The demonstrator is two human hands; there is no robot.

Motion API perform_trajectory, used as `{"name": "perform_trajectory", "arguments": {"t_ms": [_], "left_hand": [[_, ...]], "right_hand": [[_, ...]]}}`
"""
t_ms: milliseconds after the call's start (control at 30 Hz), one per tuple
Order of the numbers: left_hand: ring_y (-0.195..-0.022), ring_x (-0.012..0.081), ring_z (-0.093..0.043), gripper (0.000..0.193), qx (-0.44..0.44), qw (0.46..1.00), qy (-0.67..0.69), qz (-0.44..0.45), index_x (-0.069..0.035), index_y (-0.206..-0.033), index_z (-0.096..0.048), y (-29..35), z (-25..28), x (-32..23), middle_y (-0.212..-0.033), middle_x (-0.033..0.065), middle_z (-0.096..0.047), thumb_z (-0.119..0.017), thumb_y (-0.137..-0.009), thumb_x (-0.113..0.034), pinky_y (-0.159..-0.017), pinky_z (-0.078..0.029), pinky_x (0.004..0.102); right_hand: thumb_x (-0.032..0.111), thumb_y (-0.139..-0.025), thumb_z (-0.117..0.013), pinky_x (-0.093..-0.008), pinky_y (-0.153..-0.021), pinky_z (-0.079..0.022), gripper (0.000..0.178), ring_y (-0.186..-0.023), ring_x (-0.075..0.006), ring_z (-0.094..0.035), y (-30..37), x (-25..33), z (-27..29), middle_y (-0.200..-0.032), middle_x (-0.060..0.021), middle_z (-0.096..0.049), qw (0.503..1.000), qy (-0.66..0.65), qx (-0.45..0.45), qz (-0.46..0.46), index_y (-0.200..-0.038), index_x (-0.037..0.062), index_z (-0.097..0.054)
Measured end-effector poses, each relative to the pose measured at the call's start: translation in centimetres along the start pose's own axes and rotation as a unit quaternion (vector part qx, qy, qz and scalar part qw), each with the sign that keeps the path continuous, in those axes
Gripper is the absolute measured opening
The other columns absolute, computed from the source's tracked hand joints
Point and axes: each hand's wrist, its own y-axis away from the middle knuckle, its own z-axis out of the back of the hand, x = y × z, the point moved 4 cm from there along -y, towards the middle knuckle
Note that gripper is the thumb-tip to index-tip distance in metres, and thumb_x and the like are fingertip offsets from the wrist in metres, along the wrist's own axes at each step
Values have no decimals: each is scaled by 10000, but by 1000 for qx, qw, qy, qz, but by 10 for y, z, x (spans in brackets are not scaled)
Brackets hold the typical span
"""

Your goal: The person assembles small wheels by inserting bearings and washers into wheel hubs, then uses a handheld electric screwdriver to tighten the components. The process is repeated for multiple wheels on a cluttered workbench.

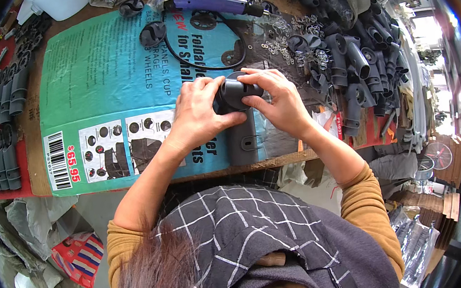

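Left hand (196, 111) and right hand (276, 95) were both pinching one dark, round plastic piece (234, 92), with their thumbs and fingers bent around its sides. The piece was right between the two hands, a little back from the near edge of the surface (37, 170). A grey tube (242, 145) with a small slot poked out below it. The long way of the tube ran straight toward the person's checked cloth (243, 215). The left hand was nearer to the tube, with its thumb over the top end. It was hard to tell if the tube was joined to the piece or just lay under it. A big blue and green card sheet (95, 90) lay beneath. Past the right hand were lots of little metal rings (282, 43). A purple power tool (207, 1) lay slanted at the back. Farther right sat a big heap of grey parts (356, 57). Far to the left, more grey tubes (9, 94) stood in rows.
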Motion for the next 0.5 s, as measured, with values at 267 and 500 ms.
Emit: {"name": "perform_trajectory", "arguments": {"t_ms": [267, 500], "left_hand": [[-1111, 362, -529, 570, 106, 991, 61, 52, 16, -1214, -608, -16, 5, 6, -1162, 209, -575, -727, -802, -360, -981, -423, 432], [-1059, 368, -568, 536, 178, 983, -10, 50, 25, -1171, -606, -30, 13, -9, -1093, 210, -569, -766, -778, -301, -906, -470, 443]], "right_hand": [[78, -771, -740, -395, -963, -472, 382, -1109, -293, -596, -3, -21, 0, -1205, -123, -649, 993, -76, 88, -24, -1142, 72, -649], [95, -803, -732, -371, -985, -463, 388, -1151, -289, -600, 3, -34, -21, -1243, -144, -621, 968, -230, 72, -69, -1167, 52, -607]]}}
